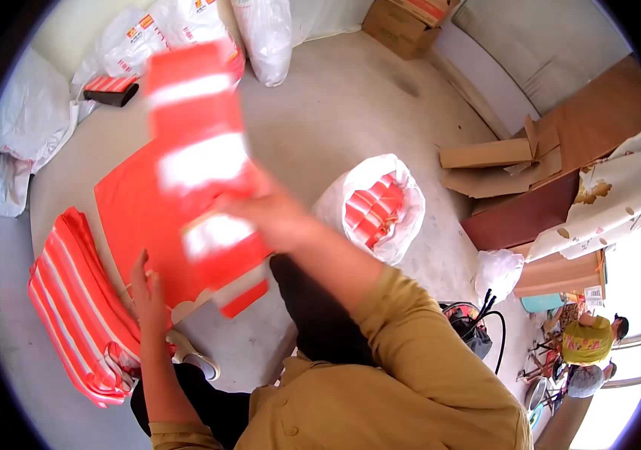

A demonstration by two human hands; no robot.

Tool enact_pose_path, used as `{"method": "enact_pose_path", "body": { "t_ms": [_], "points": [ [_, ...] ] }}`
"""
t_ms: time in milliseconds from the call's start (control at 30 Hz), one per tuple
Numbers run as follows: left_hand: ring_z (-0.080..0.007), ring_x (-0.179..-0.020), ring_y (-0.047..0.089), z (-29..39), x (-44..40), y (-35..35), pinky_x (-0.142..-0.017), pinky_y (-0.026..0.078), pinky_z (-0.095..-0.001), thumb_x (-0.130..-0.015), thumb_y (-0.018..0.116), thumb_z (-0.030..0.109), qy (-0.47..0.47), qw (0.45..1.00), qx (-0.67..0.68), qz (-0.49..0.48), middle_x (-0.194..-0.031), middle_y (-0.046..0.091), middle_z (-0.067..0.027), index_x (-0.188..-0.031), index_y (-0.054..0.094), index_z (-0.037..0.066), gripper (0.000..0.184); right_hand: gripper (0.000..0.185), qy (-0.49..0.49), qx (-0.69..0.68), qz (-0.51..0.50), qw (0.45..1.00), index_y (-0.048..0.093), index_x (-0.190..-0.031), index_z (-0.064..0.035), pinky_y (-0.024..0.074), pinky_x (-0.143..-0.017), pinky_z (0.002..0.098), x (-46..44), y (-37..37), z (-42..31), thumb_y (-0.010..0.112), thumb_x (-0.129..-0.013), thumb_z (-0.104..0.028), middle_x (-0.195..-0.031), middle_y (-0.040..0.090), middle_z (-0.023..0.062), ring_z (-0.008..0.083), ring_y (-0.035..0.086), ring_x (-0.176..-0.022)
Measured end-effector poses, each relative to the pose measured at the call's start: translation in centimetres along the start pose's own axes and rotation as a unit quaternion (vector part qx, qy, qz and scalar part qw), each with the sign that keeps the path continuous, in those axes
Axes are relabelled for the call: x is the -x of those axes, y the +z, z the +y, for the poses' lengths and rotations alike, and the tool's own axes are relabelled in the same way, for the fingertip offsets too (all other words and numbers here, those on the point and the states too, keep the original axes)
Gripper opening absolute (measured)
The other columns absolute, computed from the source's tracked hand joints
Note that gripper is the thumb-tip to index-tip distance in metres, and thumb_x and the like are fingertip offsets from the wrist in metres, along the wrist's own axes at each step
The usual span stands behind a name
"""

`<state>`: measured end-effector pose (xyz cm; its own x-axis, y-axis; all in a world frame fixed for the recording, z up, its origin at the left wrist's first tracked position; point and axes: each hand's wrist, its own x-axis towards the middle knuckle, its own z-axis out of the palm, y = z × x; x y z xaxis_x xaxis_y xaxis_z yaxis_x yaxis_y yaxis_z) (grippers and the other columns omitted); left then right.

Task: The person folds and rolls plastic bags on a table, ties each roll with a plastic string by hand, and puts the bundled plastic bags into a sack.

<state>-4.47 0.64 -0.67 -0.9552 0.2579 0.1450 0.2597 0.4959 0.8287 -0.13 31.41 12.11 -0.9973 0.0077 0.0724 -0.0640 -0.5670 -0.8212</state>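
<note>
My right hand (256, 214) is closed on a red and white striped cloth (204, 161), which is blurred and hangs above a flat red sheet (136, 210) on the floor. My left hand (148, 292) is raised over the near left part of the red sheet, fingers apart, with nothing in it. Beside it on the left lies a thick folded stack of red and white striped cloth (84, 307). To the right, an open white sack (328, 199) holds folded red and white striped pieces (373, 210).
Full white sacks (264, 37) line the far wall. Cardboard (485, 154) and a brown cabinet (526, 202) stand at the right. A small white bag (499, 270) and a black bag (474, 334) are nearer. Two people (586, 337) are at the lower right.
</note>
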Motion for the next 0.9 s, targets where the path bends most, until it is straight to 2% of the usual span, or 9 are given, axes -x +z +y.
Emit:
{"method": "enact_pose_path", "body": {
  "t_ms": [100, 267, 333, 400, 433, 467, 533, 767, 900],
  "points": [
    [-0.0404, -0.146, 0.036, -1.0, 0.9, 2.2, -0.121, 0.031, -0.0499, -0.089, 0.070, 0.023, 0.057, 0.964, -0.259, -0.005, -0.155, 0.041, -0.0224, -0.149, 0.048, 0.006, 0.067, 0.056, -0.109, 0.014, 0.038, 0.993, 0.046, -0.143, -0.0043, 0.0543, -0.100, 0.0380, 2.6, -7.9, -6.5, 0.073, -0.094, -0.007, -0.126, 0.066, 0.0100, 0.0203, 0.064, -0.116],
    [-0.0404, -0.146, 0.035, 0.3, 1.9, 3.3, -0.121, 0.030, -0.0509, -0.084, 0.073, 0.022, 0.083, 0.937, -0.338, 0.005, -0.155, 0.042, -0.0204, -0.145, 0.052, 0.006, 0.067, 0.044, -0.189, 0.064, 0.199, 0.960, 0.053, -0.137, -0.0073, 0.0595, -0.087, 0.0390, 8.2, -20.6, -9.6, 0.069, -0.098, -0.021, -0.117, 0.065, 0.0068, 0.0214, 0.065, -0.107],
    [-0.0405, -0.146, 0.036, 0.1, 1.9, 3.1, -0.121, 0.030, -0.0511, -0.084, 0.073, 0.022, 0.071, 0.941, -0.331, 0.007, -0.154, 0.043, -0.0201, -0.144, 0.053, 0.006, 0.066, 0.050, -0.114, -0.019, 0.236, 0.965, 0.047, -0.143, -0.0070, 0.0592, -0.094, 0.0480, 11.4, -29.0, -6.0, 0.066, -0.101, -0.026, -0.127, 0.064, 0.0121, 0.0303, 0.068, -0.109],
    [-0.0406, -0.146, 0.037, -0.7, 1.8, 3.1, -0.120, 0.031, -0.0514, -0.084, 0.073, 0.023, 0.070, 0.939, -0.336, 0.008, -0.153, 0.044, -0.0201, -0.143, 0.053, 0.005, 0.065, 0.054, -0.040, -0.022, 0.498, 0.866, 0.042, -0.149, -0.0134, 0.0581, -0.097, 0.0512, 14.4, -34.9, 1.1, 0.064, -0.102, -0.026, -0.136, 0.060, 0.0104, 0.0315, 0.064, -0.118],
    [-0.0407, -0.145, 0.037, -0.6, 1.8, 3.1, -0.120, 0.032, -0.0512, -0.084, 0.073, 0.023, 0.069, 0.940, -0.334, 0.009, -0.153, 0.045, -0.0202, -0.143, 0.053, 0.004, 0.064, 0.059, 0.026, -0.040, 0.511, 0.858, 0.036, -0.154, -0.0184, 0.0574, -0.099, 0.0537, 16.0, -36.6, 4.5, 0.064, -0.102, -0.022, -0.142, 0.055, 0.0091, 0.0317, 0.060, -0.124],
    [-0.0407, -0.144, 0.038, -0.5, 1.8, 3.1, -0.119, 0.032, -0.0511, -0.084, 0.073, 0.023, 0.068, 0.941, -0.333, 0.009, -0.152, 0.045, -0.0203, -0.142, 0.054, 0.004, 0.064, 0.060, -0.020, -0.025, 0.487, 0.873, 0.040, -0.152, -0.0147, 0.0578, -0.098, 0.0538, 19.1, -41.8, 10.8, 0.066, -0.098, -0.009, -0.139, 0.059, 0.0104, 0.0316, 0.063, -0.120],
    [-0.0409, -0.143, 0.040, -0.6, 1.9, 3.1, -0.118, 0.034, -0.0505, -0.084, 0.073, 0.022, 0.068, 0.941, -0.331, 0.004, -0.152, 0.046, -0.0203, -0.141, 0.054, 0.003, 0.063, 0.062, 0.105, -0.007, 0.548, 0.830, 0.045, -0.147, -0.0114, 0.0577, -0.099, 0.0539, 22.8, -47.7, 18.2, 0.068, -0.091, 0.003, -0.135, 0.062, 0.0117, 0.0320, 0.065, -0.117],
    [-0.0408, -0.138, 0.045, -0.5, 1.8, 3.1, -0.116, 0.038, -0.0478, -0.084, 0.072, 0.016, 0.060, 0.943, -0.326, -0.001, -0.150, 0.047, -0.0200, -0.139, 0.055, 0.002, 0.059, 0.071, 0.059, -0.080, 0.569, 0.816, 0.044, -0.148, -0.0093, 0.0597, -0.095, 0.0476, 20.3, -44.8, 17.1, 0.072, -0.084, 0.008, -0.131, 0.065, 0.0135, 0.0329, 0.069, -0.109],
    [-0.0405, -0.137, 0.046, -0.1, 1.9, 2.8, -0.115, 0.039, -0.0476, -0.084, 0.072, 0.016, 0.052, 0.942, -0.333, 0.000, -0.148, 0.048, -0.0200, -0.138, 0.055, 0.002, 0.058, 0.083, 0.100, 0.339, 0.606, 0.712, 0.040, -0.154, -0.0136, 0.0453, -0.109, 0.0553, 19.3, -42.9, 18.0, 0.080, -0.082, -0.015, -0.148, 0.050, 0.0169, 0.0389, 0.050, -0.133]
  ]
}}
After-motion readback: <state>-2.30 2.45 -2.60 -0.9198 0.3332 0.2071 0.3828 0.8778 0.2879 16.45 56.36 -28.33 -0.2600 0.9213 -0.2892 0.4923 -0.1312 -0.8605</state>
